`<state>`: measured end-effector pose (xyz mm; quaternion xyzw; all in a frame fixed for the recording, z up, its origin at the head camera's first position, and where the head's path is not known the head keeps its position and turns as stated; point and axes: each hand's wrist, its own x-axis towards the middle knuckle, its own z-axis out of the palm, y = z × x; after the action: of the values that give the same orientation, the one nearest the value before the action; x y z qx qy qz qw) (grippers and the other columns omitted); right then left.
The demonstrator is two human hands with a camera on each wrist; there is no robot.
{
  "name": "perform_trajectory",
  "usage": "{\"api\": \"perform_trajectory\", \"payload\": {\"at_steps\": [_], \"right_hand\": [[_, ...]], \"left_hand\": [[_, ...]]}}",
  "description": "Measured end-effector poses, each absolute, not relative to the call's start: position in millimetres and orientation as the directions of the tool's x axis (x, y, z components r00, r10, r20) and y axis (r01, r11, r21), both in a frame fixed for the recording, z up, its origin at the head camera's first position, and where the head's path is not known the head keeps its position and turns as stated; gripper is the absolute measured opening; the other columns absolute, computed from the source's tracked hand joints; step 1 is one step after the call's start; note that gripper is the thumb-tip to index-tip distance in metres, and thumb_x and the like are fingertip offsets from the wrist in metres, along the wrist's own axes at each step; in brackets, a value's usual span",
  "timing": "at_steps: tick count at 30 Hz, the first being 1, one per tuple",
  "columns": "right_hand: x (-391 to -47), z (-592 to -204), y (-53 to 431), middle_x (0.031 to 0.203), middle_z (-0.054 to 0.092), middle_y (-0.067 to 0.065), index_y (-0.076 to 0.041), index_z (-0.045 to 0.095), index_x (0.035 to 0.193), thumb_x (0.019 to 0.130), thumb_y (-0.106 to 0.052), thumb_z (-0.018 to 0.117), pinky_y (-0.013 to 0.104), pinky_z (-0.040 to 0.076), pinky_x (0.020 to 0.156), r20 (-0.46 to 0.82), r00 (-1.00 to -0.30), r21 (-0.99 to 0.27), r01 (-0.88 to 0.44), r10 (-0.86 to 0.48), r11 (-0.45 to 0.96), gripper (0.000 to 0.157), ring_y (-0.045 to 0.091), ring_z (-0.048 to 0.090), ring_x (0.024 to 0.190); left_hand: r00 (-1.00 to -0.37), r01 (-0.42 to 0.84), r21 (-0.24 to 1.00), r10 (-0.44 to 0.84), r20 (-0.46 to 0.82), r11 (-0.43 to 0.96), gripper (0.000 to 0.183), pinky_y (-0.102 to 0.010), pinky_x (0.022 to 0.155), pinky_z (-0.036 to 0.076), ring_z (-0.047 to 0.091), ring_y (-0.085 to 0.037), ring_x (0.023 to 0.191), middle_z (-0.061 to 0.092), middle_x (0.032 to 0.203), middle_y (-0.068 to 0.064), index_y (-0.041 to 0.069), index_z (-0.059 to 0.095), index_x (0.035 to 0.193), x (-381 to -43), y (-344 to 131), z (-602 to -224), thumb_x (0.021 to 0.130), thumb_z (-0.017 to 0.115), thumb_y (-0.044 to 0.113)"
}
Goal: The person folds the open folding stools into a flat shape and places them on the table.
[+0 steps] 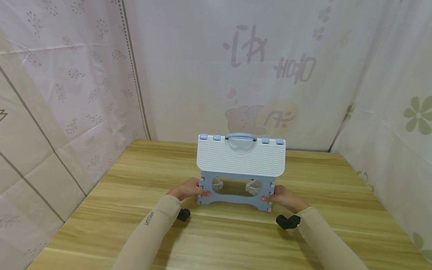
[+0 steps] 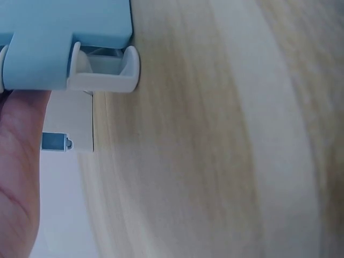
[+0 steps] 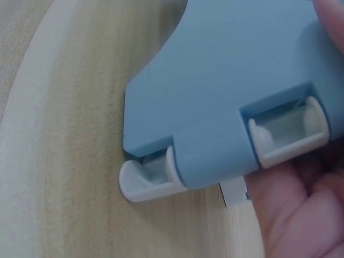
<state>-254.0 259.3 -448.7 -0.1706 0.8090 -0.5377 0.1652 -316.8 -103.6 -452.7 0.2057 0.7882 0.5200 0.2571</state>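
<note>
A folding step stool stands partly folded at mid-table, its white textured top panel (image 1: 219,159) slanting toward me. A blue carry handle (image 1: 240,135) runs along the upper edge. Below hangs the blue leg panel (image 1: 267,183) with an oval cutout; white inner parts show through it. My left hand (image 1: 189,188) grips this panel's left edge, thumb on the front face. At the right edge my right hand (image 1: 288,198) holds it the same way. White hinge clips (image 3: 290,134) line the panel's side in the right wrist view. The fingers behind the panel are mostly hidden.
The wooden table (image 1: 118,210) extends around the stool. Patterned cloth (image 1: 182,75) hangs behind the table and along both sides. Black wrist-worn devices (image 1: 287,221) stick out beneath both wrists, close over the tabletop.
</note>
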Motion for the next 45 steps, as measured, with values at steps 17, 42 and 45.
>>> {"api": "perform_trajectory", "payload": {"at_steps": [17,42,45], "right_hand": [[-253,-446,258,0.133,0.048,0.038,0.023,0.039,0.132,0.091,-0.010,0.067,0.056,0.042,0.099,-0.089,-0.903,-0.919,-0.089,-0.420,0.385,0.060,0.047,0.049,0.122],[-246,-454,254,0.116,0.063,0.030,0.020,0.052,0.122,0.088,-0.011,0.070,0.044,0.052,0.086,-0.046,-0.969,-0.902,-0.065,-0.244,0.426,0.049,0.033,0.064,0.104],[-247,-456,254,0.117,0.063,0.030,0.020,0.052,0.123,0.089,-0.011,0.070,0.044,0.052,0.086,-0.048,-0.970,-0.902,-0.060,-0.238,0.428,0.049,0.033,0.064,0.104]], "left_hand": [[-0.785,0.072,0.922,0.591,-0.182,0.380,0.020,-0.033,0.089,0.050,0.063,-0.010,0.091,0.072,0.106,-0.010,-0.006,0.069,0.100,-319,-104,-452,0.086,0.072,0.007],[-0.856,0.067,0.916,0.494,-0.151,0.396,0.032,-0.034,0.085,0.052,0.064,-0.013,0.089,0.073,0.104,-0.012,-0.005,0.069,0.106,-315,-102,-452,0.077,0.079,0.006],[-0.862,0.063,0.918,0.485,-0.148,0.392,0.029,-0.031,0.081,0.053,0.063,-0.011,0.083,0.073,0.099,-0.010,-0.005,0.069,0.102,-315,-102,-453,0.077,0.079,0.006]]}}
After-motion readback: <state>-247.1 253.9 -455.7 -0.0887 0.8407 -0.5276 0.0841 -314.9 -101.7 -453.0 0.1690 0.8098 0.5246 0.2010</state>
